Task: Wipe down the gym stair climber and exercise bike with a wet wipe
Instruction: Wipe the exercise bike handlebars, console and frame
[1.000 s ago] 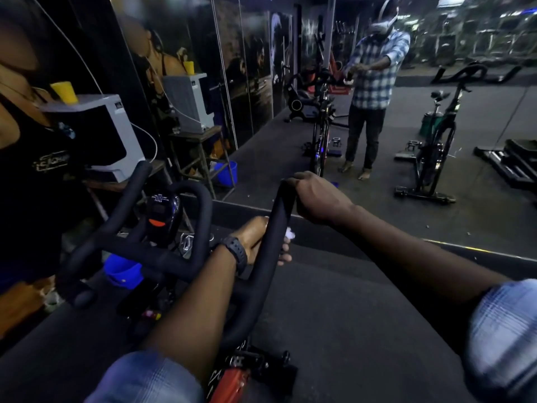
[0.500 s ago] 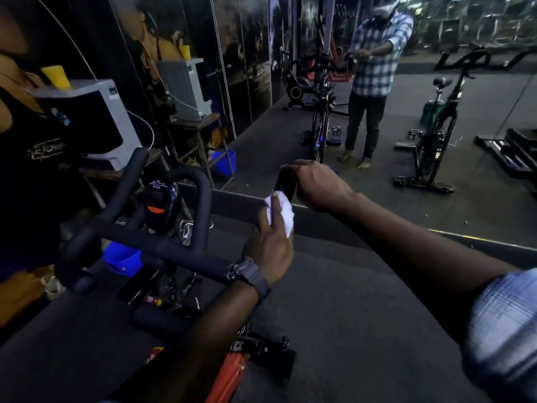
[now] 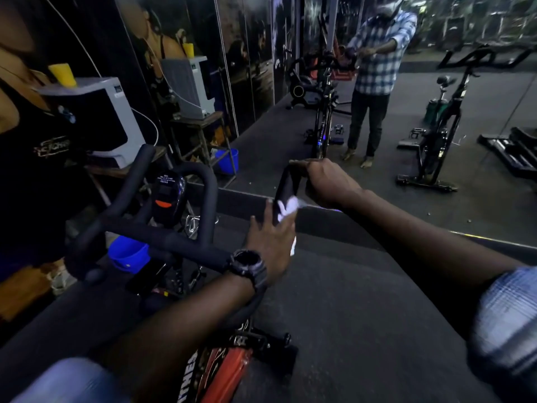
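Wet wipe (image 3: 286, 207) first: it is a soft, limp, light thing, likely damp and a little slick, so it probably works best bunched under the fingers and pressed flat against the bar rather than held by a corner. It shows as a small crumpled white wad, partly blurred, with another white edge peeking out below the palm near 5 o'clock of the hand.

It sits on the right-hand prong of the exercise bike's handlebar (image 3: 162, 237), just right of the frame's centre, at about 1 o'clock from the wristwatch (image 3: 248, 264).

The left hand (image 3: 271, 242) presses the wipe onto that prong, its fingers fairly straight and spread along the bar, pointing toward 12 o'clock. The right hand (image 3: 327, 184) curls round the tip of the same prong at 1 o'clock from the wipe, steadying it; the two hands are near each other but apart.

The handlebar is stiff, fixed and covered in matte black padding, so it should take firm rubbing. A small console (image 3: 167, 196) with an orange mark stands at 9 o'clock from the wipe. The stair climber cannot be picked out here.
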